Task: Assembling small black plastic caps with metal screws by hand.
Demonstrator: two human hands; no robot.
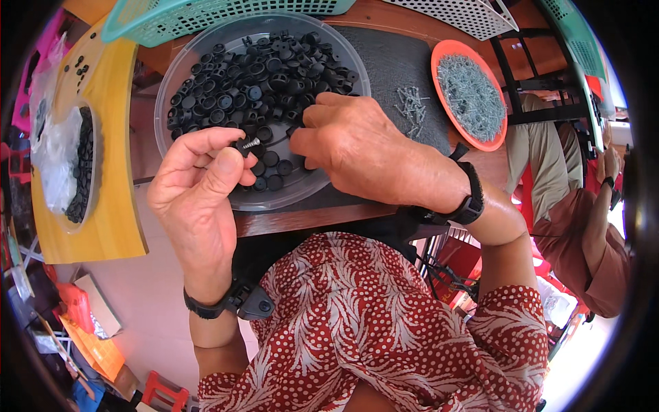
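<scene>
My left hand (199, 175) is closed, with thumb and fingertips pinching a small round black plastic part (241, 146). A silver screw (252, 143) sticks out of that part toward the right. My right hand (360, 147) hangs over the right side of a see-through round plastic tub (163, 113), back of the hand up and fingers curled in. What its fingertips hold, if anything, is hidden. The tub contains a heap of black plastic parts (254, 82), with several flat round caps (271, 168) near its front.
An orange-red dish (436, 72) of screws sits at the right, beside loose screws (412, 110) on a dark mat (384, 58). Green (206, 17) and white (460, 17) baskets stand behind. On the left, a yellow table (120, 172) bears another tub. Another person (583, 233) sits at the right.
</scene>
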